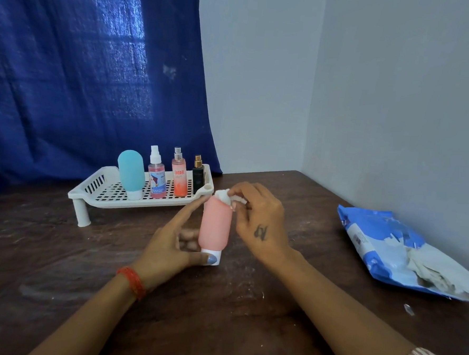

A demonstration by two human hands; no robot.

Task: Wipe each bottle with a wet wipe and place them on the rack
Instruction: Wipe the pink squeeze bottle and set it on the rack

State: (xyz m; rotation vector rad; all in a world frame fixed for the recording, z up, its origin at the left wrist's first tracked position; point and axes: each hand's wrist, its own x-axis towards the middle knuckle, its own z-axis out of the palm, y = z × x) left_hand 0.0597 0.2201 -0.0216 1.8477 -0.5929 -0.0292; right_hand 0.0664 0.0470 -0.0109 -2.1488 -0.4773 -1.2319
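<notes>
Here left hand (169, 244) grips pink bottle (214, 225); right hand (261, 220) pinches wipe (224, 196) atop.

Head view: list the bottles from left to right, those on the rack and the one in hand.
Teal bottle → pink spray bottle with white nozzle → orange-pink spray bottle → dark perfume bottle, all standing on the white rack → pink bottle, held in the left hand.

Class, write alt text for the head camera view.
A left hand holds a pink bottle while the right hand rubs a wet wipe on its top; four bottles stand on a white rack behind.
</notes>
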